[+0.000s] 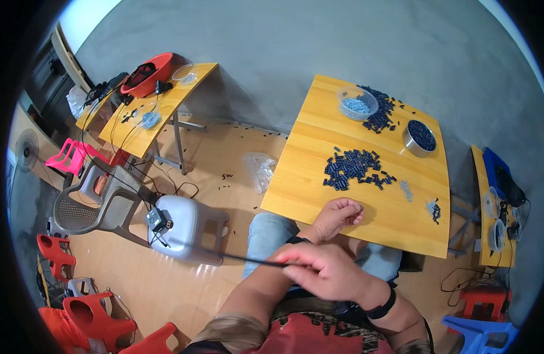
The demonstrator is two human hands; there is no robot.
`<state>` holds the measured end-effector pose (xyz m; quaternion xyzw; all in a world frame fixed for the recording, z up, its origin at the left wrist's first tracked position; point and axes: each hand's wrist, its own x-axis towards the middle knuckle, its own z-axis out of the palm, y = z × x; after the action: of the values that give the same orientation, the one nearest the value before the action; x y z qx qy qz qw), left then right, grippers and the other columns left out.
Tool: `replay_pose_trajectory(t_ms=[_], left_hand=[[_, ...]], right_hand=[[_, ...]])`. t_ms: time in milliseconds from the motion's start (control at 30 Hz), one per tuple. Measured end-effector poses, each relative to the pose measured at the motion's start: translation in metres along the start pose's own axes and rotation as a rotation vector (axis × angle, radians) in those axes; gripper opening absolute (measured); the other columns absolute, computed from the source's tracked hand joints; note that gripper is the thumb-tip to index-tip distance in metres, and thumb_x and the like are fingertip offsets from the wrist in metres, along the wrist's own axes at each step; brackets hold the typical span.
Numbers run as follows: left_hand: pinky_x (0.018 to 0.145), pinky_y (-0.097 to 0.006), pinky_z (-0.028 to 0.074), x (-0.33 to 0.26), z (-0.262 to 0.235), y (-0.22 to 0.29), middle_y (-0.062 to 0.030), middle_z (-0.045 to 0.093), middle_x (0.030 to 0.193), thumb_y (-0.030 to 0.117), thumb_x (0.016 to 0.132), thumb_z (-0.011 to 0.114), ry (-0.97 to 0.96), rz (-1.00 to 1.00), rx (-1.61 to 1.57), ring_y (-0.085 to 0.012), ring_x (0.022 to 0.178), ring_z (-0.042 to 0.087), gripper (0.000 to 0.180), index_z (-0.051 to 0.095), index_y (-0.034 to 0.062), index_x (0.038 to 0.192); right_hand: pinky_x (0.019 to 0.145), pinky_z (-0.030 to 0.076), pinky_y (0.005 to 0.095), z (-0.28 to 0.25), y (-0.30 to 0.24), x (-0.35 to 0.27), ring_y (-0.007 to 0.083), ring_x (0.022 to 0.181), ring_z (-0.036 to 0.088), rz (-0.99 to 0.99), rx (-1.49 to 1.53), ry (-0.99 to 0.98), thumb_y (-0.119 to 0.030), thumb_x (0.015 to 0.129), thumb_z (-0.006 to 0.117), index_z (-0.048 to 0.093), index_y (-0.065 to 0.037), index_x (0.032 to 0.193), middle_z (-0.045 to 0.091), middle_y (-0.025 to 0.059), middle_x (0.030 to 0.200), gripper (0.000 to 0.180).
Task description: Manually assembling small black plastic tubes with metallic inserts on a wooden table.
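My left hand (338, 217) is closed just over the near edge of the wooden table (295, 189), its fingers curled together. Whatever it may hold is too small or hidden to make out. Crossing over my left forearm, my right hand (322, 272) pinches a black cable (251, 259). That cable stretches left toward a white stool, where a small black box with wires (157, 220) sits. Past my left hand lies a loose pile of short dark cylindrical pieces (351, 168). Small silvery parts (406, 190) are spread to its right, and a little mixed heap (434, 210) lies farther right.
A clear bowl of small bluish-silver parts (355, 105) and a metal bowl of dark pieces (420, 139) stand at the table's far side, beside another dark pile (379, 109). To my left are the white stool (186, 233) and a grey-brown armchair (106, 200). A plastic bag (260, 170) lies on the floor.
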<state>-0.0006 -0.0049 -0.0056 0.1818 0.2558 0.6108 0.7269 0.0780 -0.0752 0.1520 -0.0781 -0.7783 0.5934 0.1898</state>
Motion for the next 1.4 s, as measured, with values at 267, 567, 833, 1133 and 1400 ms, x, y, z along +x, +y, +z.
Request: replay_pose_trajectory(t_ms=[267, 567, 833, 1133, 1400], left_hand=[[0.068, -0.024, 0.049, -0.004, 0.005, 0.001, -0.0064, 0.061, 0.083, 0.012, 0.090, 0.058, -0.005, 0.032, 0.061, -0.0121, 0.072, 0.057, 0.012, 0.059, 0.0005, 0.091], [0.066, -0.022, 0.049, -0.003, 0.006, -0.001, -0.0061, 0.061, 0.082, 0.013, 0.090, 0.057, 0.005, 0.019, 0.054, -0.0112, 0.069, 0.057, 0.012, 0.058, 0.0011, 0.090], [0.065, -0.022, 0.048, -0.002, 0.004, 0.001, -0.0056, 0.060, 0.081, 0.014, 0.090, 0.057, -0.004, 0.018, 0.064, -0.0110, 0.068, 0.056, 0.012, 0.057, 0.0012, 0.090], [0.072, -0.024, 0.049, -0.002, 0.001, -0.001, -0.0066, 0.061, 0.087, 0.013, 0.091, 0.056, -0.030, -0.012, 0.048, -0.0128, 0.077, 0.058, 0.012, 0.057, 0.0014, 0.093], [0.069, -0.023, 0.050, 0.002, -0.003, -0.005, -0.0071, 0.061, 0.086, 0.012, 0.091, 0.055, -0.044, -0.001, 0.023, -0.0125, 0.074, 0.059, 0.011, 0.057, 0.0013, 0.093]], right_hand=[[0.056, 0.047, 0.0367, 0.035, -0.013, -0.001, 0.0270, 0.064, 0.061, -0.182, -0.174, -0.137, -0.016, 0.083, 0.063, 0.063, -0.007, 0.102, 0.061, 0.0097, 0.069, 0.021], [0.057, 0.048, 0.0355, 0.036, -0.008, -0.003, 0.0265, 0.066, 0.062, -0.235, -0.165, -0.197, -0.015, 0.082, 0.063, 0.063, -0.007, 0.103, 0.063, 0.0098, 0.073, 0.023], [0.058, 0.049, 0.0351, 0.036, 0.000, -0.005, 0.0266, 0.067, 0.062, -0.208, -0.175, -0.209, -0.013, 0.082, 0.063, 0.063, -0.005, 0.103, 0.063, 0.0104, 0.075, 0.022], [0.060, 0.049, 0.0349, 0.034, -0.006, -0.004, 0.0274, 0.069, 0.063, -0.177, -0.231, -0.238, -0.012, 0.082, 0.062, 0.062, -0.004, 0.103, 0.064, 0.0113, 0.077, 0.022], [0.064, 0.051, 0.0388, 0.036, -0.007, -0.003, 0.0307, 0.075, 0.063, -0.132, -0.239, -0.208, -0.013, 0.083, 0.059, 0.061, -0.004, 0.102, 0.065, 0.0142, 0.082, 0.021]])
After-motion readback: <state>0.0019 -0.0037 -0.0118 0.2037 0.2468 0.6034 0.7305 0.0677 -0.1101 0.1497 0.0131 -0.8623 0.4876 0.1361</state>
